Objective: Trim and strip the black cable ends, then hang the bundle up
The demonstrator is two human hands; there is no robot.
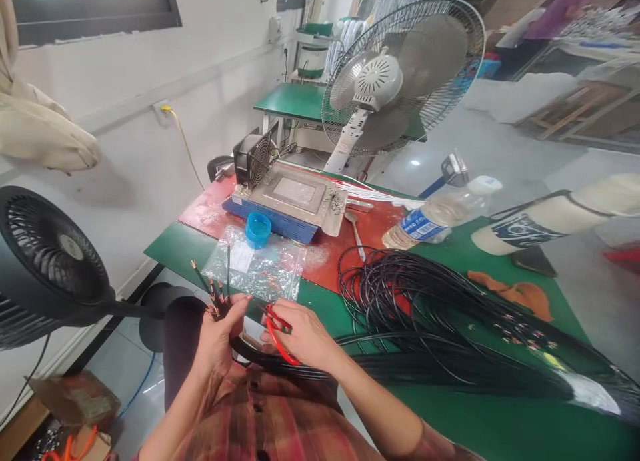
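My left hand (219,337) is closed around a bunch of black cables (219,301), whose stripped ends with copper-coloured and reddish tips stick up above the fingers. In my right hand (306,333) is a pair of red-handled pliers or cutters (281,341), its jaws pointing left toward the left thumb. The tool's tip is too small to make out clearly. From the left hand the held cables run right, beneath the right wrist, toward a big bundle of black cables (410,364) along the table's front. A looser coil of thin black cable (385,281) lies behind it.
A blue hot plate-like device (300,231) with a small square fan (253,161) stands at the back. Before it are a blue cup (258,231) and a clear plastic bag (273,274). A bottle (440,214) and a white tumbler (530,231) stand right. Large fans (377,81) flank the table.
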